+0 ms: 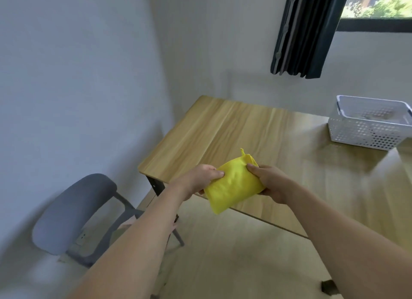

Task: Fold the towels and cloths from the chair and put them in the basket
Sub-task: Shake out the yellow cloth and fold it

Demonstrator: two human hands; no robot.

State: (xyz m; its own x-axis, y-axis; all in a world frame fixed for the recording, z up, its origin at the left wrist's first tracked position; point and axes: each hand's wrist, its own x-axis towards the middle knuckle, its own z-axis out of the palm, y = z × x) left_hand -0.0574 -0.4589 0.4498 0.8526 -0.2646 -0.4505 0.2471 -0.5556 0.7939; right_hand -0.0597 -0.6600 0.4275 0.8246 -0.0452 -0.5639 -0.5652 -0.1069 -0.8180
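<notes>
While held in the air over the near edge of the wooden table [234, 124], the folded yellow cloth [234, 183] runs with its long axis diagonal, low end toward the camera at lower left, high end up right toward the basket [365, 133]. A small corner tab sticks up at the far end. Left hand [200, 179] pinches the cloth's left edge, thumb on top, fingers underneath. Right hand [270, 182] grips the right edge the same way, thumb over, fingers curled below. Both forearms reach forward, converging on the cloth. White perforated basket sits on the table's far right, well apart. Grey chair [73, 211] stands lower left, beside the table.
</notes>
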